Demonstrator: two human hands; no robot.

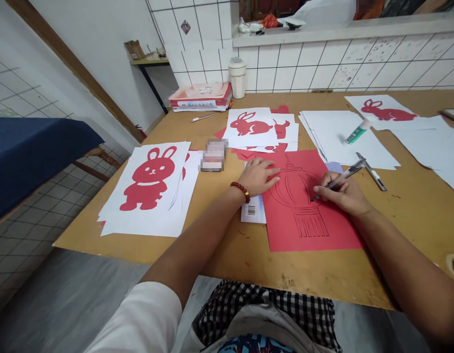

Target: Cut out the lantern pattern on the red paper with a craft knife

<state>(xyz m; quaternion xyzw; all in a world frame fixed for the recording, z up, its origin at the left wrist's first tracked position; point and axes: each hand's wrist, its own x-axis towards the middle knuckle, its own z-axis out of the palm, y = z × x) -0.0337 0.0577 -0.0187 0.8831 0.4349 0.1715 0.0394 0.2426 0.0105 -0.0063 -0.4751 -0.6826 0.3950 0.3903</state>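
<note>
1. The red sheet (298, 196) lay on the wooden table (219, 260) in front of the person, bearing a lantern drawing (311, 223) with a fringed tassel; its left side overlapped a booklet (253, 213) with a barcode.
2. The left hand (254, 177) rested palm down at the sheet's upper left, fingers spread and gripping nothing; a beaded bracelet (241, 190) circled the wrist.
3. The right hand (342, 193) pinched a pen (344, 176) between thumb and fingers, its tip down at the lower right of the lantern's body.
4. A white lidded cup (238, 78) stood upright against the tiled wall, just beside a stack of books (201, 95); the lid hid what it held.
5. A glue stick (358, 131), a capped green-and-white tube, lay on white sheets (330, 130); its contents were hidden.
6. At the right edge, a round pale rim (449, 264) surrounded a dark inside; whether it was a vessel or a hole could not be told.
7. An orange bag (270, 20) sat on the ledge (322, 32), its contents unclear.
8. Red rabbits showed on a left-hand sheet (149, 181), a middle sheet (251, 125) and a far-right sheet (389, 113).
</note>
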